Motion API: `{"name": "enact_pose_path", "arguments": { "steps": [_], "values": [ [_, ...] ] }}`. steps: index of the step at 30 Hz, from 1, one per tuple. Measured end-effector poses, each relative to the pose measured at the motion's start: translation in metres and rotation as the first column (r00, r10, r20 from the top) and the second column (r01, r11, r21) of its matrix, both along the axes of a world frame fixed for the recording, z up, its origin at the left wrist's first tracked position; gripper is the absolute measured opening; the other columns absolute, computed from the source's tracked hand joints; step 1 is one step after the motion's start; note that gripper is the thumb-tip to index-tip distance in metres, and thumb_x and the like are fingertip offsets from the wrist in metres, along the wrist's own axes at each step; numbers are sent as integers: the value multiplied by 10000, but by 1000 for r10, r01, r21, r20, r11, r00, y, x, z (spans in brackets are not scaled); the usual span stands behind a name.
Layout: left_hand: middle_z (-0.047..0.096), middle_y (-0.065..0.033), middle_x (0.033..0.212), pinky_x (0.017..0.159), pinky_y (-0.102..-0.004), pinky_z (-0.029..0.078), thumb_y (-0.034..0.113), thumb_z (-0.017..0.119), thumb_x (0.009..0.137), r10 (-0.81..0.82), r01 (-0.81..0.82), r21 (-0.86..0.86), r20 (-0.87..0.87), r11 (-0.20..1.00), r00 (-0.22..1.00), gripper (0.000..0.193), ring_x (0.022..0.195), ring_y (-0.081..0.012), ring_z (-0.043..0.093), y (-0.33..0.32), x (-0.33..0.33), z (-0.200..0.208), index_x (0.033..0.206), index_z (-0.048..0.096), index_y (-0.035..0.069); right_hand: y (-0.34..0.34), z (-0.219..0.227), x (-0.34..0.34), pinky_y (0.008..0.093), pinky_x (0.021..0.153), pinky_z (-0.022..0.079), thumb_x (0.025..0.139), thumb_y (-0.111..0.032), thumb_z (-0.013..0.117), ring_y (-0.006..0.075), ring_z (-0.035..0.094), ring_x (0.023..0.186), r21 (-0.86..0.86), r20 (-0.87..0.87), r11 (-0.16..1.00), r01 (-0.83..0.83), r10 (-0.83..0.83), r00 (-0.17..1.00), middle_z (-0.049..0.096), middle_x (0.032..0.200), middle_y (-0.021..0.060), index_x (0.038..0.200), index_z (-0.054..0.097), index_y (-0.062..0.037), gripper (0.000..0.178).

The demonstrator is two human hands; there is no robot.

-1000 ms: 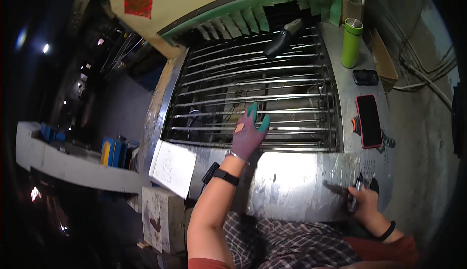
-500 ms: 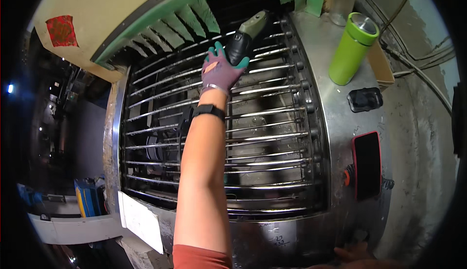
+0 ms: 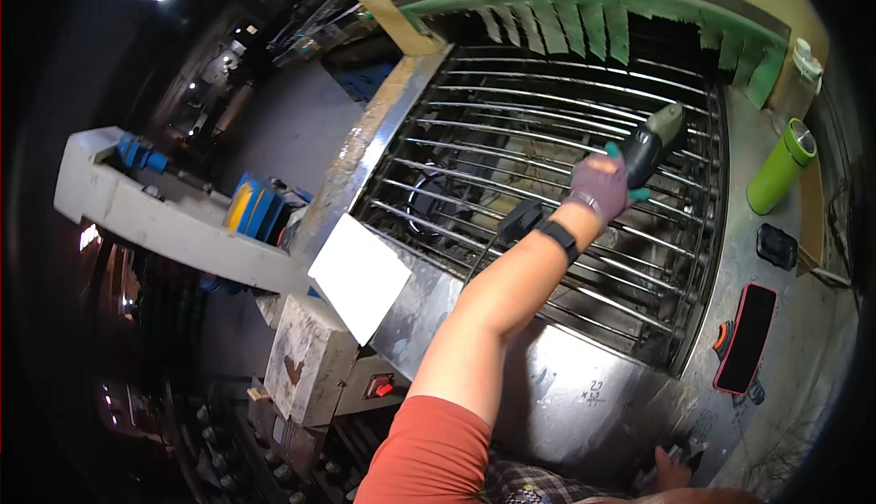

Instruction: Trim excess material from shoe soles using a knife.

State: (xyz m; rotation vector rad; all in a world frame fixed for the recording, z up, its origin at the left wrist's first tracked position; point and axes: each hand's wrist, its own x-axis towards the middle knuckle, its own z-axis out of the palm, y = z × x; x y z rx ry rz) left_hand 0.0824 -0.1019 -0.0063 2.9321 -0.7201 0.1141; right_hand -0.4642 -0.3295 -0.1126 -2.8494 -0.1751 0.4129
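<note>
My left hand (image 3: pixel 602 185), in a purple glove with green fingertips, reaches over the metal rollers (image 3: pixel 547 159). Its fingers and thumb lie on either side of the near end of a black shoe (image 3: pixel 646 153), which looks mounted on a grey-green shoe last (image 3: pixel 667 121). The shoe points toward me and lies on the rollers near their right side. Down at the lower right edge, my bare right hand (image 3: pixel 673 473) has its fingers curled by a small greyish thing that I cannot make out.
Green strip flaps (image 3: pixel 557 30) hang at the conveyor's far end. A black object (image 3: pixel 522 219) lies near my left wrist. On the right ledge stand a green bottle (image 3: pixel 780 168), a black case (image 3: pixel 776 246) and a phone (image 3: pixel 746 338). White paper (image 3: pixel 360 276) lies front left.
The view has swung left, so the conveyor now appears further right and tilted. My left fingers have closed in around the shoe's near end. More of my right hand shows.
</note>
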Motion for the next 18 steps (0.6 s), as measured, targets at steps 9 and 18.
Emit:
{"name": "enact_pose_path", "arguments": {
  "steps": [9, 18],
  "values": [
    [640, -124, 784, 590, -303, 568, 691, 564, 803, -453, -881, -433, -835, 192, 311, 728, 625, -204, 651, 138, -224, 76, 1011, 608, -6, 70, 84, 79, 478, 689, 433, 649, -110, 649, 417, 558, 802, 304, 512, 947, 103, -254, 821, 568, 894, 196, 1153, 583, -62, 510],
    [623, -200, 1153, 770, -394, 573, 713, 324, 878, -488, -899, -404, -758, -171, 433, 848, 920, -335, 673, 250, -497, 48, 1362, 434, 25, 90, 112, 87, 426, 697, 486, 697, -35, 633, 397, 595, 815, 331, 570, 942, -64, -145, 809, 594, 930, 193, 1185, 578, -69, 493]
  ]
}}
